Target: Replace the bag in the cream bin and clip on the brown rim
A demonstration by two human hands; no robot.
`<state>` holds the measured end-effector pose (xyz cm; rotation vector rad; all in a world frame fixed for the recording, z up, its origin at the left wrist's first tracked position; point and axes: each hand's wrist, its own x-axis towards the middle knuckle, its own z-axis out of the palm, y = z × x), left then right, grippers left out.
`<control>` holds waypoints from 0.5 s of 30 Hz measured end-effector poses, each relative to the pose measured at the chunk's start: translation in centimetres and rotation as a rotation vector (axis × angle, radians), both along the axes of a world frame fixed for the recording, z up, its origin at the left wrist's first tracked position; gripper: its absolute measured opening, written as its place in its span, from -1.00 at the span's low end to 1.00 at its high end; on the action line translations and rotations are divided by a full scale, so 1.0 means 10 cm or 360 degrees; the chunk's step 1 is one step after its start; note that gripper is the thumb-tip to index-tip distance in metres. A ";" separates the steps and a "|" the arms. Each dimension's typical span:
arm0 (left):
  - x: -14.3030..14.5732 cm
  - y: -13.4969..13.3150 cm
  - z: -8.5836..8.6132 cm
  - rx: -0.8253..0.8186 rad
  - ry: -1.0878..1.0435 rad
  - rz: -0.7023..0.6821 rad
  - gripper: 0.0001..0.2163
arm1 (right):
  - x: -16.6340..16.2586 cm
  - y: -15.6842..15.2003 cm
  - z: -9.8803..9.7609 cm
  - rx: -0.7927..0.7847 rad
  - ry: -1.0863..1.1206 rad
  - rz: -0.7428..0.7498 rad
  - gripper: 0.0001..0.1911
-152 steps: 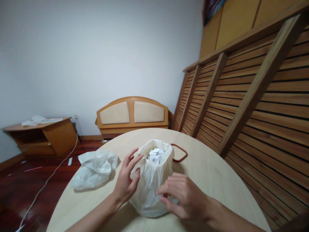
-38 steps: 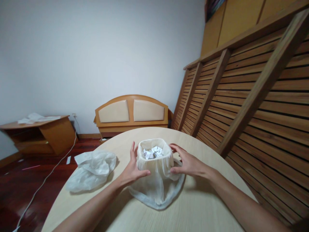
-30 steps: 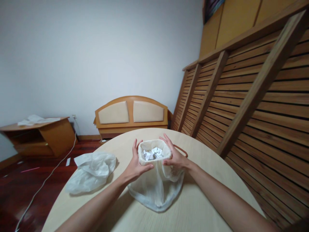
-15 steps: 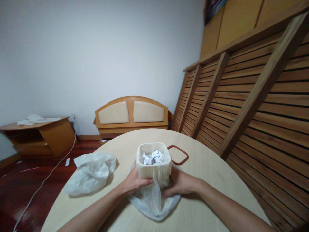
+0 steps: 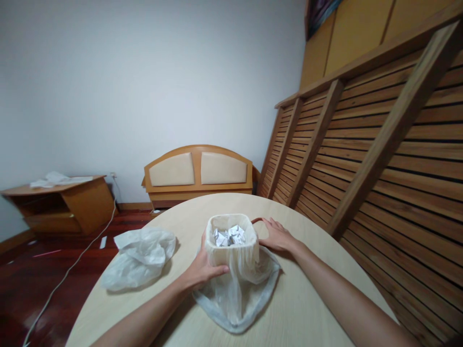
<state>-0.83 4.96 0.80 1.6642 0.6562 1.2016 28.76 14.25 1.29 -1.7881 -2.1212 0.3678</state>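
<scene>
A small cream bin (image 5: 217, 258), lined with a thin clear plastic bag (image 5: 235, 299), stands upright on the round table. Crumpled white paper (image 5: 231, 235) lies inside it. The bag's loose edge spreads over the tabletop in front. My left hand (image 5: 204, 266) grips the bin's left side, thumb across the front. To the right of the bin, my right hand (image 5: 278, 235) lies over a brown rounded-square ring (image 5: 256, 220), fingers apart. Most of the ring is hidden under this hand, and whether the fingers press on it I cannot tell.
A crumpled whitish plastic bag (image 5: 142, 258) sits on the left part of the round table (image 5: 307, 299). Beyond are a headboard (image 5: 197, 168), a low wooden cabinet (image 5: 87, 202) and a cable (image 5: 72, 270) on the floor. Slatted wooden panels (image 5: 361, 168) lean at the right.
My right hand has let go of the bin's right side and moved right and away from me, over the brown ring. The bag's edge has spread rightward. My left hand stays on the bin.
</scene>
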 end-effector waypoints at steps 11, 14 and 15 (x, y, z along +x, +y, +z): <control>-0.06 0.03 0.04 -0.0014 -0.0028 -0.0042 0.27 | -0.02 -0.01 0.25 0.0412 0.0266 -0.0034 0.24; -0.11 0.02 0.09 0.0001 -0.0103 -0.0058 0.34 | -0.07 -0.10 0.57 0.0607 0.0378 0.0207 0.30; -0.12 0.01 0.10 -0.0003 -0.0128 -0.0064 0.36 | -0.09 -0.14 0.68 0.0656 0.0419 0.0293 0.31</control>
